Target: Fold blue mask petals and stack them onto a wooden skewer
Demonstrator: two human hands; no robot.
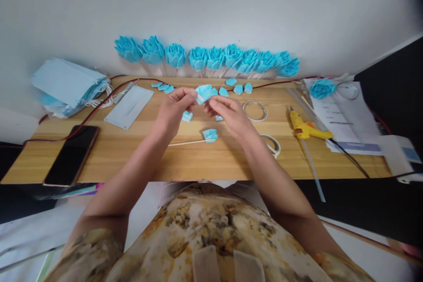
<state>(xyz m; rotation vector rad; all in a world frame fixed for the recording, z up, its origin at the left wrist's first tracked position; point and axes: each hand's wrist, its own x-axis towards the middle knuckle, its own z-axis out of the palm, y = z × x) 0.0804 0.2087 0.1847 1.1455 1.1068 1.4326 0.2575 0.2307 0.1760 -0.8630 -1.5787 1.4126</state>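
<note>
Between my two hands, above the middle of the wooden table, I hold a small blue paper petal [204, 93]. My left hand [176, 108] pinches its left edge with thumb and fingers. At its lower right edge, my right hand [228, 112] has its thumb and fingers closed on it. Below them lies a thin wooden stick with a small blue paper bud [210, 135] at its right end. Loose blue petals [238, 90] are scattered behind and beneath my hands; one blue piece [187, 116] lies just under my left fingers.
A row of blue paper flowers [198, 58] on sticks leans against the wall. Rolls of tape [255, 111] and a yellow glue gun [302, 128] lie on the right, near papers [343, 116]. Left are a phone [72, 155], a blue sheet [129, 106] and packed blue sheets [68, 83].
</note>
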